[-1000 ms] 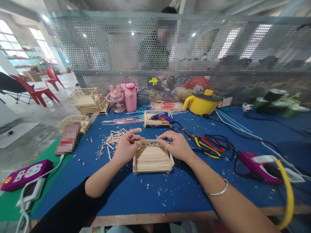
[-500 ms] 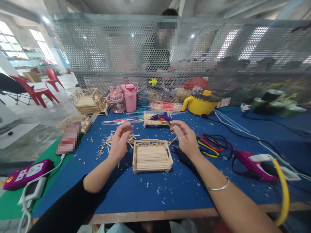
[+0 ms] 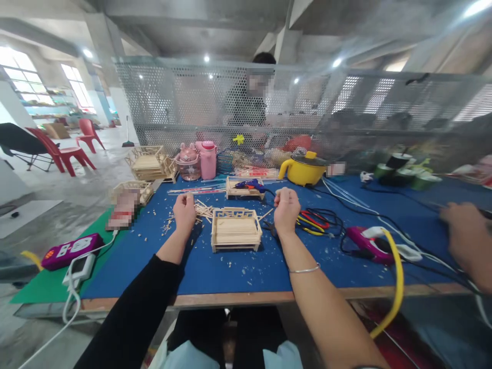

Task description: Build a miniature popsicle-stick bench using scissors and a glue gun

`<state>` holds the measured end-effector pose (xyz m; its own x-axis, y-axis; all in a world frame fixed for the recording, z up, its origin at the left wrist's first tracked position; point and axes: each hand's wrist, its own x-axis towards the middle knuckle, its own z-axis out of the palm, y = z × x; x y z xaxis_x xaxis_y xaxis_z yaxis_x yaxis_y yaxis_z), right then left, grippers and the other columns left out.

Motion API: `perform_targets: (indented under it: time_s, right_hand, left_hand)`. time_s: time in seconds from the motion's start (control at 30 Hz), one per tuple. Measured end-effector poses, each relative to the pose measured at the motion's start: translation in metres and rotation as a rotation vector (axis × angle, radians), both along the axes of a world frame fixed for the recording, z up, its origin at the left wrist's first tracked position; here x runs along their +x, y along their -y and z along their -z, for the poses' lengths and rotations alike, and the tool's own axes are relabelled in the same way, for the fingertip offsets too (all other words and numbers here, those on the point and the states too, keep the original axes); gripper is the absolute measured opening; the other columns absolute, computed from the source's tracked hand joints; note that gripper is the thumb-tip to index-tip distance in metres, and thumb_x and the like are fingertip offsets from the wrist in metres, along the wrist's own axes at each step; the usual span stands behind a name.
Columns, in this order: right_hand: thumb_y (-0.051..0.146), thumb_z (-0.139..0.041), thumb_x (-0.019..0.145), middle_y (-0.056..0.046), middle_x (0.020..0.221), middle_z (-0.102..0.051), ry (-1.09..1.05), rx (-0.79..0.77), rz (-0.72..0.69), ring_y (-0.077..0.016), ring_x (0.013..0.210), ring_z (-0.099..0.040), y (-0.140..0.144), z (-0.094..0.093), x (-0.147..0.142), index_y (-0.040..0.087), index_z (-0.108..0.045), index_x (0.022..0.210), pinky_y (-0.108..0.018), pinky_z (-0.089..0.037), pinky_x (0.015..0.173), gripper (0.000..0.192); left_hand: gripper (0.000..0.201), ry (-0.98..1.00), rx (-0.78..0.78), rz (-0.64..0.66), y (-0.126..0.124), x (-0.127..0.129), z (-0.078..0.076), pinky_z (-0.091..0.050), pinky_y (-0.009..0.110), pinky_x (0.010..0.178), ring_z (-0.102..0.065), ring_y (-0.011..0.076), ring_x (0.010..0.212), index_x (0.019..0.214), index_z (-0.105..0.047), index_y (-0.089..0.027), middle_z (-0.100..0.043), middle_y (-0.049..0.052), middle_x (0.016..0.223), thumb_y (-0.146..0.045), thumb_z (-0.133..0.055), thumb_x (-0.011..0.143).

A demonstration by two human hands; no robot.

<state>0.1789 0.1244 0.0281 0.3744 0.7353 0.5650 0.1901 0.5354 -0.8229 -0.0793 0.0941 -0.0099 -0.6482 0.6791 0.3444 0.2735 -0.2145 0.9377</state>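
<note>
My left hand [image 3: 185, 211] is a closed fist over the table, left of a small bed-like frame made of wooden sticks [image 3: 236, 231]. On its other side my right hand [image 3: 287, 209] is also a fist, with finger coverings on it; I see nothing in either. The stick frame stands between them, touched by neither. Loose wooden sticks [image 3: 204, 208] and chips lie near my left hand. Behind, a blue glue gun [image 3: 251, 184] rests on a smaller stick frame [image 3: 242, 195]. Red and yellow handled pliers [image 3: 312, 220] lie beside my right hand.
A yellow pot [image 3: 303, 171], a pink jug [image 3: 208, 160] and larger stick frames [image 3: 149, 163] line the back. Cables and a purple power strip [image 3: 365, 243] lie at right, near another person's hand [image 3: 467, 230]. A perforated screen [image 3: 184, 97] stands behind, with a person beyond it.
Both my hands have gone from partly spread fingers to fists. The camera view has tilted up and shifted. Another person's hand has come in at the right. The stick frame appears unmoved on the table.
</note>
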Motion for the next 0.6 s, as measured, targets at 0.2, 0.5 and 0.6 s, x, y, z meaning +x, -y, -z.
perform_targets:
  time_s: [0.2,0.5,0.6]
  right_hand:
    - [0.046,-0.039,0.087,0.002,0.059,-0.049,0.305,0.056,-0.036,-0.0130,0.059,-0.045,0.003,0.017,-0.001,0.019,-0.058,0.072,-0.025,-0.038,0.060,0.036]
    - [0.047,-0.052,0.076,0.001,0.065,-0.057,0.302,-0.220,-0.553,-0.0110,0.056,-0.048,0.000,0.018,-0.004,0.017,-0.068,0.086,-0.024,-0.040,0.054,0.036]
    - [0.042,-0.058,0.071,0.001,0.070,-0.061,0.258,-0.244,-0.629,-0.0108,0.058,-0.049,0.000,0.018,-0.005,0.018,-0.068,0.088,-0.024,-0.040,0.056,0.031]
  left_hand:
    - [0.027,-0.207,-0.012,0.093,0.020,-0.007,0.004,-0.038,0.025,0.061,-0.051,0.0138,0.060,0.079,-0.063,-0.017,-0.058,0.000,0.063,-0.042,-0.052,0.081]
    - [0.045,-0.040,0.012,0.510,0.010,0.011,0.007,-0.046,0.027,0.067,-0.062,0.0171,0.076,0.108,-0.062,-0.017,-0.071,0.008,0.088,-0.049,-0.056,0.077]
    - [0.047,0.036,0.038,0.526,0.012,0.012,0.005,-0.045,0.026,0.065,-0.062,0.0159,0.073,0.105,-0.061,-0.017,-0.070,0.008,0.088,-0.050,-0.062,0.072]
